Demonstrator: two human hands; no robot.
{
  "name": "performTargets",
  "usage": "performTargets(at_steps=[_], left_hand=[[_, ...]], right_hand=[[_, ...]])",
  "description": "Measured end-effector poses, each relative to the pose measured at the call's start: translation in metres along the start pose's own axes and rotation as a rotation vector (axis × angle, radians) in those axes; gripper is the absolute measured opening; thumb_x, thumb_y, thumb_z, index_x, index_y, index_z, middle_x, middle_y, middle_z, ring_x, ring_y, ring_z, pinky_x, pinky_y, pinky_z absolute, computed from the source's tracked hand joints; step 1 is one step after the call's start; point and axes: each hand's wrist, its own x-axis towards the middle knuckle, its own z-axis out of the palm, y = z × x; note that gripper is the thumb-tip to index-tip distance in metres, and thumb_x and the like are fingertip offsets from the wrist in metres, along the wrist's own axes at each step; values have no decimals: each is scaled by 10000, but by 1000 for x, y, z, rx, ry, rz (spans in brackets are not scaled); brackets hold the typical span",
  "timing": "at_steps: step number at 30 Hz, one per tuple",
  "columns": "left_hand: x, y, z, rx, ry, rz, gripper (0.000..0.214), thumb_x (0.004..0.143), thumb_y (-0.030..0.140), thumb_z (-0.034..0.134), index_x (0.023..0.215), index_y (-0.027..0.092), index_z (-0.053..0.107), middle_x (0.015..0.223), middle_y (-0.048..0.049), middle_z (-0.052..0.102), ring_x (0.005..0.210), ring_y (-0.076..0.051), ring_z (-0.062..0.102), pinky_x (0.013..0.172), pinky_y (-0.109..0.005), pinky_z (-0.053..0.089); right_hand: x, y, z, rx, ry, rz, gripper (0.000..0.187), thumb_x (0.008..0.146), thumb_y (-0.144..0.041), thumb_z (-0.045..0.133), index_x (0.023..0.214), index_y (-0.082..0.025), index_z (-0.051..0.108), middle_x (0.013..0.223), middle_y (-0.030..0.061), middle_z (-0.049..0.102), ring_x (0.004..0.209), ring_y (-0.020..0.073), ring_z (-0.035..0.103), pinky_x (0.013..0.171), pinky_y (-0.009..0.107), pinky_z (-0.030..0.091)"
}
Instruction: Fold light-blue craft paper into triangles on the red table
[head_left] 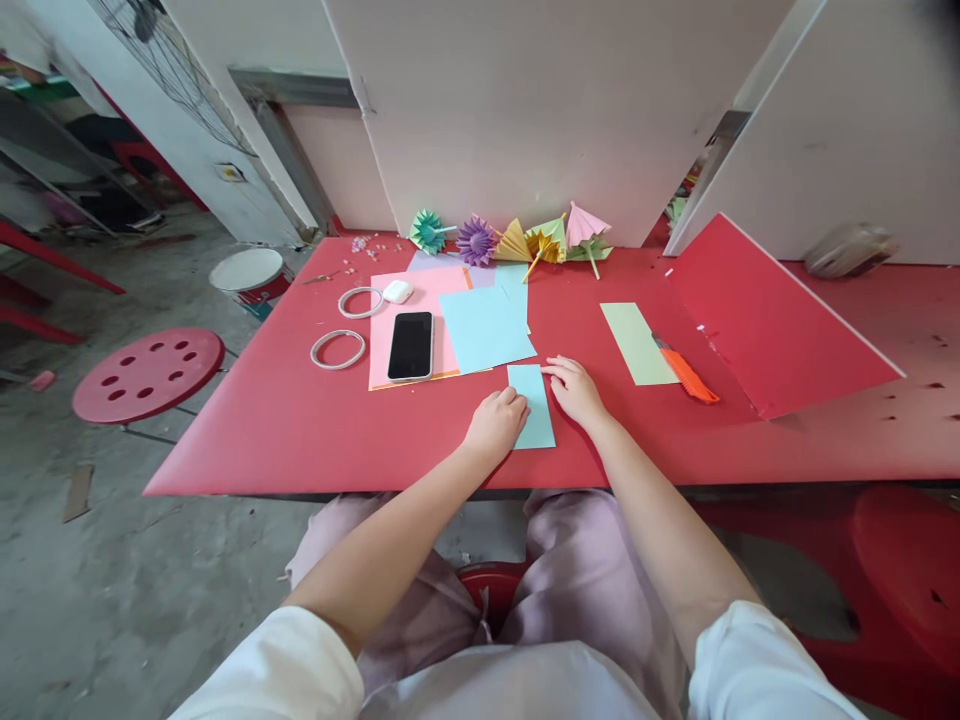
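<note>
A small light blue paper rectangle (537, 422) lies in front of me on the red table. My left hand (498, 424) rests on its left side, fingers curled and pressed onto the paper; the fingertips are partly hidden. At its upper right corner is my right hand (573, 388), fingers stretched out, the index finger touching the edge. Just beyond lies a larger light blue sheet (487, 328), partly over pink paper (379, 350). To the right, an orange utility knife (691, 378) overlaps a pale green paper strip (634, 340).
On the pink paper are a black phone (411, 346) and a white earphone case (397, 291), beside two tape rolls (338, 349). Folded paper flowers (477, 240) and a pink paper umbrella (586, 225) line the wall. A red folded board (780, 320) stands open at right. A stool (150, 372) is left.
</note>
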Motion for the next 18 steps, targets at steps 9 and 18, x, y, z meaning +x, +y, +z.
performTargets(at_steps=[9,18], left_hand=[[0,0,3,6,4,-9,232,920,257,379,828,166,571,806,-46,538,744,-165,530,717,-275,406],[0,1,2,5,5,-8,243,923,262,367,822,165,566,816,-49,532,754,-167,532,732,-275,403]], right_hand=[[-18,-2,-3,-64,27,-145,352,768,-73,363,845,-215,675,1116,39,630,1104,205,513,976,444,380],[-69,-16,-15,-180,22,-277,307,782,-66,397,804,-205,671,1072,42,657,1028,212,563,974,451,384]])
